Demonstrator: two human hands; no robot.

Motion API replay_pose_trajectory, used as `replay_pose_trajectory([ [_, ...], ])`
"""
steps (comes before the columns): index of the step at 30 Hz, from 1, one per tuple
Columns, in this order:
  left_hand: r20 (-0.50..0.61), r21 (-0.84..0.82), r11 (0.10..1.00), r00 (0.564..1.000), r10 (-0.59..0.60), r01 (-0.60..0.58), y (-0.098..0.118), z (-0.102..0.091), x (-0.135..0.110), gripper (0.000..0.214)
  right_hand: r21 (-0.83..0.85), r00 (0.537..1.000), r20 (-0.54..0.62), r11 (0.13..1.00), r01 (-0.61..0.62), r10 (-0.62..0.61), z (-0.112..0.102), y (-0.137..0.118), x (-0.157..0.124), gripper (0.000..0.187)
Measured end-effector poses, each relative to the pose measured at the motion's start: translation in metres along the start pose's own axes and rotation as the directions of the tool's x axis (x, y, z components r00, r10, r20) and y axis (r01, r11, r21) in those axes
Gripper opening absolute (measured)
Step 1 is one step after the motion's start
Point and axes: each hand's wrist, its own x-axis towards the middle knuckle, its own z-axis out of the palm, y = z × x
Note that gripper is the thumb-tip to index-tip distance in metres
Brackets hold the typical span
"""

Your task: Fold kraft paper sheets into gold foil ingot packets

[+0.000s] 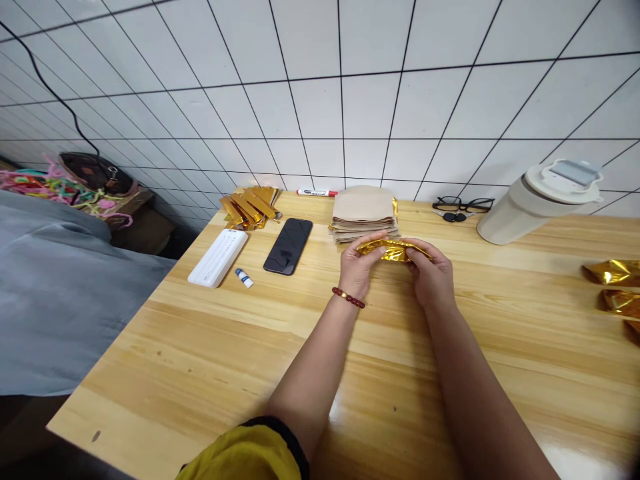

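Both my hands meet over the wooden table (pixel 210 347) and pinch a folded piece of gold foil paper (pixel 391 250). My left hand (pixel 357 270), with a red bead bracelet at the wrist, grips the foil's left end. My right hand (pixel 431 273) grips its right end. Just behind the foil lies a stack of brown paper sheets (pixel 364 212) with a gold edge showing.
A pile of folded gold strips (pixel 250 205), a white power bank (pixel 218 257), a small glue tube (pixel 245 277), a black phone (pixel 289 245), a red marker (pixel 317 193), black glasses (pixel 463 205), a white jug (pixel 537 200). Finished gold pieces (pixel 616 283) lie at the right edge.
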Motion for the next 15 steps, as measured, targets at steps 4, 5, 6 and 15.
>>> replay_pose_trajectory([
  [4,-0.016,-0.059,0.997,0.998,-0.056,0.055,0.002,-0.0001,-0.0002,0.038,0.045,0.998,-0.066,0.999,0.011,-0.008,0.0,-0.0007,0.0011,0.016],
  [5,-0.004,-0.081,0.994,0.997,-0.077,0.076,0.0027,-0.0001,-0.0004,0.042,0.04,0.998,-0.061,0.999,0.025,-0.022,0.0003,-0.0009,0.001,0.016],
  [6,0.004,-0.101,0.99,0.996,-0.094,0.094,0.0033,0.0,-0.0006,0.047,0.029,0.998,-0.045,0.999,0.04,-0.039,0.0008,-0.001,0.0006,0.016],
  [15,0.07,-0.1,0.989,0.993,-0.1,0.107,0.0051,0.0028,-0.0025,0.049,-0.086,0.998,0.047,0.995,0.042,-0.038,0.0062,0.0028,-0.0034,0.057],
])
